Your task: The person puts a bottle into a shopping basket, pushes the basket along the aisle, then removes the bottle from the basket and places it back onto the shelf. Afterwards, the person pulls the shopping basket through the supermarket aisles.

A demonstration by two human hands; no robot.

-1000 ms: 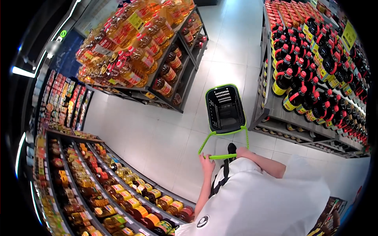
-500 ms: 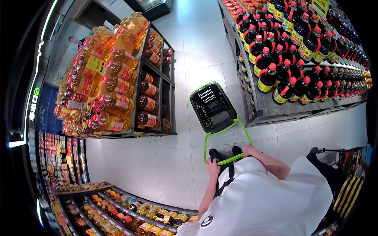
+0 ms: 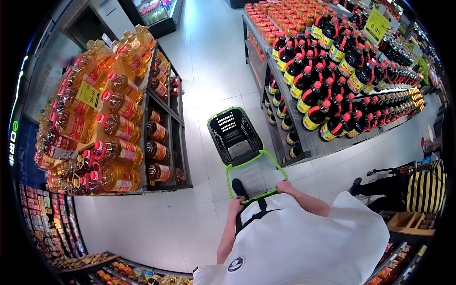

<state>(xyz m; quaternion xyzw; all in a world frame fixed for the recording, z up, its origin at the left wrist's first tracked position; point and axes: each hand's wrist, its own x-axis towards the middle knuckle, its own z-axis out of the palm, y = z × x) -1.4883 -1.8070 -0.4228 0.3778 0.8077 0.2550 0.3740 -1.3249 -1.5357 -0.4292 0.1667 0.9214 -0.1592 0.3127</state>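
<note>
A black shopping basket with a bright green rim stands on the floor in front of me, its inside showing only perforated walls and bottom. Its long green handle is pulled back toward my waist. My left hand is closed around the handle's left end. At the other end, my right hand grips it near the corner. One black shoe shows between the basket and the handle bar.
To the left rises a display of large oil bottles on a dark rack. On the right, dark red-capped bottles fill another stand. A person in a yellow-and-black striped top is at the far right. Pale tiled floor runs between the displays.
I have moved forward along the aisle with the basket, and the displays on both sides look nearer. The basket sits further left and slightly lower in view. Both hands keep hold of the handle.
</note>
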